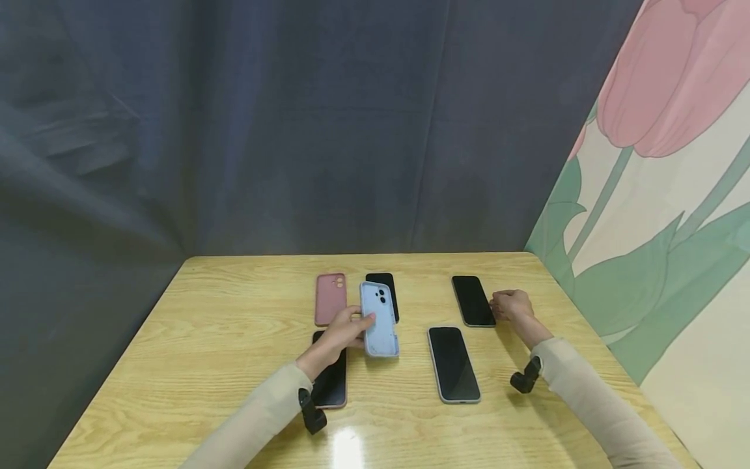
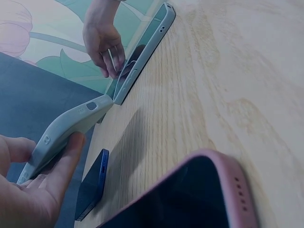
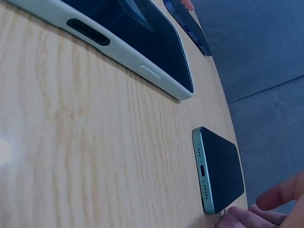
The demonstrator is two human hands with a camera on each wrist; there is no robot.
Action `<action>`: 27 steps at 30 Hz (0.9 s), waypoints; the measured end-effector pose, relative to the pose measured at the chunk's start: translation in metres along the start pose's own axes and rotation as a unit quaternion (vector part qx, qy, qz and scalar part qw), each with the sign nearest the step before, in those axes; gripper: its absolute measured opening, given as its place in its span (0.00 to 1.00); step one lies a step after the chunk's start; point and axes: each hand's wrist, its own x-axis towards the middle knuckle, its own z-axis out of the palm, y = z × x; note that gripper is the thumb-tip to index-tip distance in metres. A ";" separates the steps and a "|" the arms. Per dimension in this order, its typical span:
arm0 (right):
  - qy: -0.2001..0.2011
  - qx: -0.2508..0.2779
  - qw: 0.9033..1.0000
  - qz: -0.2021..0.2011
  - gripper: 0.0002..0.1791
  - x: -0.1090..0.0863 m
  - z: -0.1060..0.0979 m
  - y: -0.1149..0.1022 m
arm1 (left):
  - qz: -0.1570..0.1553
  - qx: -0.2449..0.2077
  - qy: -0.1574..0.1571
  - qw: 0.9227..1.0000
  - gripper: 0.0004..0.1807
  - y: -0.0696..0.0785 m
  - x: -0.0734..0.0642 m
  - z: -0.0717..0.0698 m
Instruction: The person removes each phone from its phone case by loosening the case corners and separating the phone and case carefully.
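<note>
Fingers of your left hand (image 1: pixel 338 336), over the counter (image 1: pixel 193 352), pinch the light-blue case (image 1: pixel 381 331) by one edge, raised; a slackening grip could drop it onto the pink-cased phone (image 1: pixel 334 384) nearby. Those of your right hand (image 1: pixel 514 306), loosely bent, holding nothing, lie beside the far-right bare phone (image 1: pixel 472 301); touching or not, you cannot tell, but a nudge could skid it.
</note>
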 end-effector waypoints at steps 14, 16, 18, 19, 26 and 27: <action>0.033 -0.007 0.999 -0.027 0.18 -0.005 -0.003 0.000 | 0.028 0.041 0.004 0.999 0.24 0.012 0.021 0.014; 0.029 -0.006 0.999 -0.032 0.18 -0.007 -0.003 -0.001 | 0.030 0.042 0.006 0.999 0.25 0.016 0.024 0.018; 0.019 -0.004 0.999 -0.037 0.17 -0.010 -0.003 -0.002 | 0.029 0.036 0.007 0.999 0.25 0.021 0.027 0.022; 0.014 -0.002 0.999 -0.038 0.17 -0.011 -0.004 -0.002 | 0.027 0.031 0.006 0.999 0.25 0.022 0.029 0.024; -0.040 0.000 0.998 -0.049 0.14 -0.025 -0.005 -0.001 | 0.015 -0.001 0.014 1.000 0.22 0.024 0.041 0.037; -0.045 -0.003 0.998 -0.050 0.14 -0.027 -0.005 -0.001 | 0.013 -0.003 0.016 1.000 0.22 0.024 0.044 0.039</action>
